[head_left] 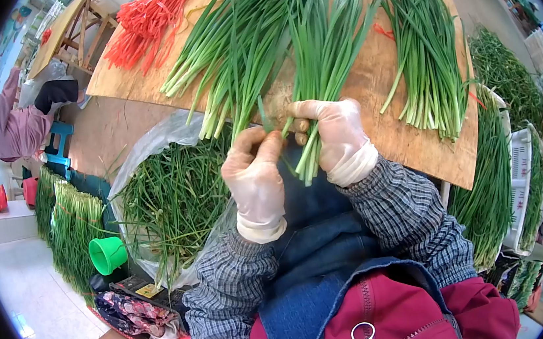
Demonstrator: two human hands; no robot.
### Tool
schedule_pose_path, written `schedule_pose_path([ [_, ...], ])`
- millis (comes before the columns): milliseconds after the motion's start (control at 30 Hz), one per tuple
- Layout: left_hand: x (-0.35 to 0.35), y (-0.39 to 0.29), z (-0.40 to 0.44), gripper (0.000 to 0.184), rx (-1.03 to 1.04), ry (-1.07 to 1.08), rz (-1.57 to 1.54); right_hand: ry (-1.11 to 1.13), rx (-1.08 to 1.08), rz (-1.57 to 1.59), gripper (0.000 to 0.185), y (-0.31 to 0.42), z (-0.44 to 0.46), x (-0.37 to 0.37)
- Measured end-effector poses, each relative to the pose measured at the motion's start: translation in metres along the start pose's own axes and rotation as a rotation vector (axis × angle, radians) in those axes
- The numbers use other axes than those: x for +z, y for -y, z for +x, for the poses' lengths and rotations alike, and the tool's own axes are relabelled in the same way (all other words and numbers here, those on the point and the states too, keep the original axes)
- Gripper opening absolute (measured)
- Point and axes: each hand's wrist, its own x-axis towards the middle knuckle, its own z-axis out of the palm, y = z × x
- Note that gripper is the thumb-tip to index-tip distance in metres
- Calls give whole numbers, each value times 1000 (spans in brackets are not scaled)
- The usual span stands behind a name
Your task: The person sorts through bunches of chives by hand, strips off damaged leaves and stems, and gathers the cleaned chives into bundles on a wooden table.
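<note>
My right hand (339, 137), in a whitish glove, is closed around the pale stem ends of a bunch of green leafy stalks (325, 64) at the board's near edge. Just left of it, my left hand (258, 177), gloved too, pinches a thin green leaf between thumb and fingertips. More stalks (239, 54) lie on the wooden board (380, 131), their pale ends toward me. At the board's right side rests another bunch (429, 67), with a bit of red tie by it.
Red strips (147, 24) lie at the board's upper left. Below it stands a plastic-lined container of loose leaves (175, 199), with a green bucket (107, 255) beside it. Upright bundles (77, 236) stand left. A person in pink (12, 127) bends at far left. White crates (520, 170) are right.
</note>
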Motion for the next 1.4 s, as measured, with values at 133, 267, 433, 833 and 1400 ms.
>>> schedule_pose_path([
  [133,-26,-30,-14,4,40,108,114,-1,9,34,4,7,10,-13],
  [267,-112,-62,-33,8,12,85,510,47,69,-6,7,23,11,-22],
  [433,-248,-60,-31,20,-236,14,1647,52,157,94,11,27,9,-28],
  [833,-48,1,27,20,23,124,677,201,171,61,14,16,7,-38],
  [1400,-12,-45,-10,27,292,888,522,161,285,259,11,10,3,-48],
])
